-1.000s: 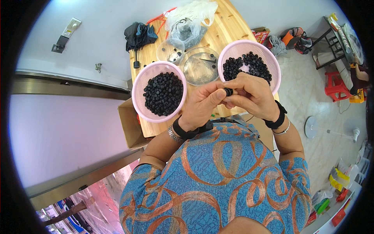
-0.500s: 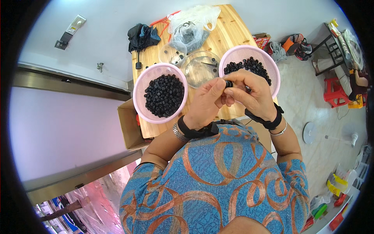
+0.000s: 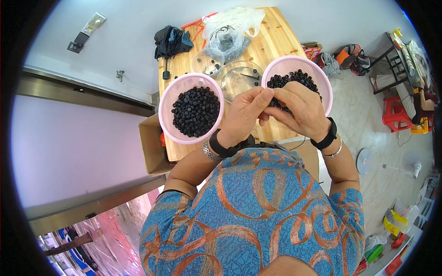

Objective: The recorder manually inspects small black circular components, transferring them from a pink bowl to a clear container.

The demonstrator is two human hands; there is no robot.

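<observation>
My left hand (image 3: 245, 115) and my right hand (image 3: 301, 110) meet over the table's near side, fingertips pinched together. What they pinch is hidden by the fingers in this frame. On the left stands a pink mesh basket (image 3: 164, 120) heaped with small round black plastic pieces (image 3: 195, 112), just left of my left hand. Another pink basket (image 3: 326, 87) is partly behind my right hand, with looser black pieces (image 3: 301, 78) inside. Between the baskets sits a clear round container (image 3: 230, 94) with a thin black tool (image 3: 248, 76) at it.
A smaller clear tub (image 3: 199, 63) holds a few black pieces. Further back lie translucent plastic bags (image 3: 235, 23) and a folded dark umbrella (image 3: 171, 43) on the wooden table (image 3: 278, 34). A cardboard box (image 3: 149, 145) stands at the table's left side, and a red stool (image 3: 395, 115) at the far right.
A small black piece showed between my fingertips earlier; now the fingers cover that spot. My right hand has turned slightly, and the whole view has shifted a little.
</observation>
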